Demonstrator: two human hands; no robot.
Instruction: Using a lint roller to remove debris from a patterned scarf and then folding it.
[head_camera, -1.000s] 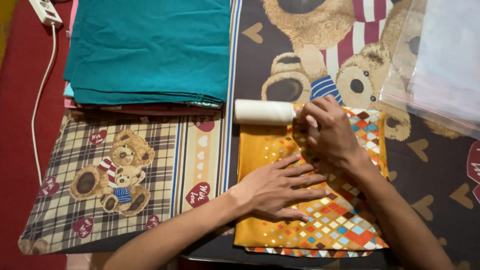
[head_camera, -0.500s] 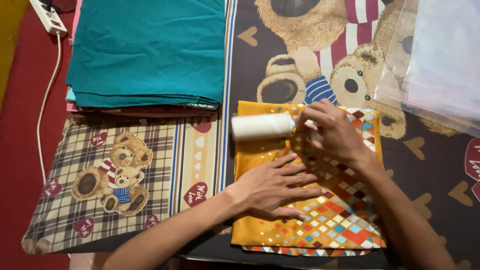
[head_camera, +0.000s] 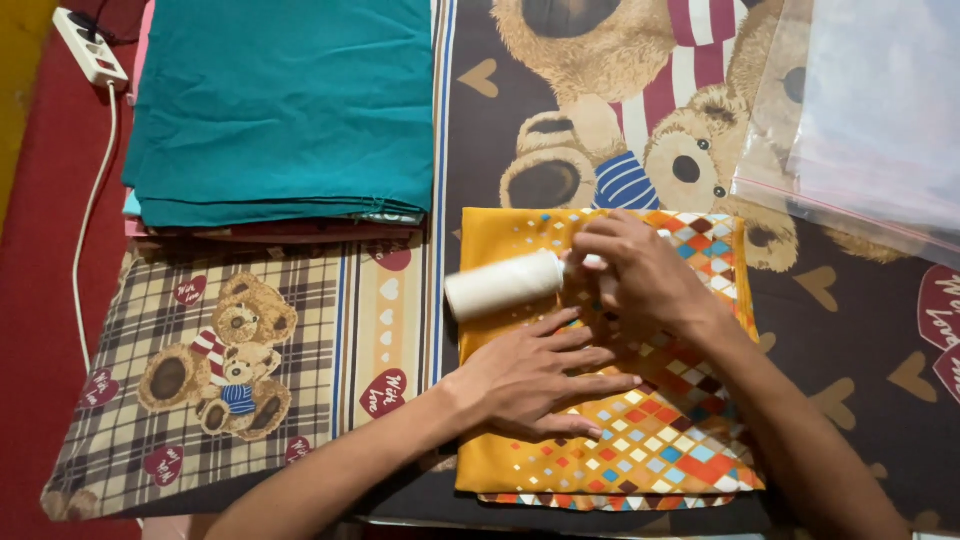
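Note:
A folded mustard-yellow cloth (head_camera: 690, 440) with a pattern of small coloured squares lies in front of me on a teddy-bear print sheet (head_camera: 860, 340). My left hand (head_camera: 535, 375) rests flat on the cloth, fingers spread, pressing it down. My right hand (head_camera: 640, 275) grips the handle end of a white lint roller (head_camera: 503, 284). The roller lies across the cloth's upper left part, its drum blurred by motion.
A stack of folded fabrics topped by teal cloth (head_camera: 285, 105) sits at the upper left. A clear plastic zip bag (head_camera: 870, 110) lies at the upper right. A white power strip (head_camera: 90, 45) with its cord runs down the red floor at the left.
My right hand has drawn the lint roller down the yellow cloth, from its top edge toward me. My left hand has stayed flat on the cloth.

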